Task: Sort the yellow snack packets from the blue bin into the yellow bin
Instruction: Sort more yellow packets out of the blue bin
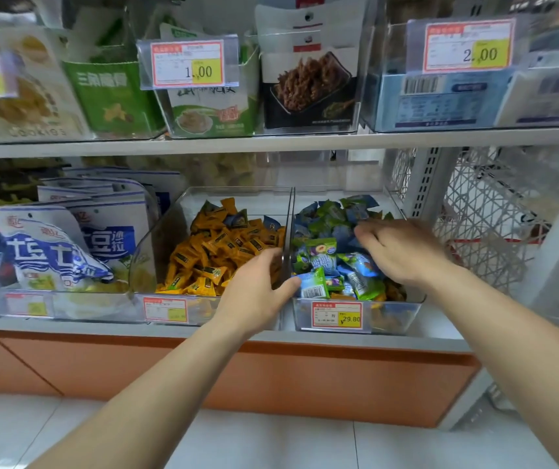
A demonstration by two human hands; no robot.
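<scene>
Yellow snack packets (394, 292) sat low at the front of the blue bin (406, 324), showing through its clear wall behind the price tag (337, 315), with blue and green packets (322, 255) piled on top of them. They looked light, small and crinkly, with slick film and soft contents, so I judged a pinch on a crimped end would hold better than a squeeze on the belly, and the top layer would want brushing aside first.

Both forearms reached in from below. My left hand (257, 286) straddled the wall where the two bins meet: thumb on the blue side touching a blue packet, fingers over on the yellow side. Whether it held anything I couldn't tell, because the fingertips were hidden. My right hand (403, 252) lay palm down over the blue pile, fingers spread and fairly straight, pointing left, gripping nothing that I could see.

Further in, the yellow bin (151, 245) was heaped with matching packets, and a few blue strays (271, 223) lay near its back. Beyond that, the upper shelf (271, 142) carried bagged snacks.
</scene>
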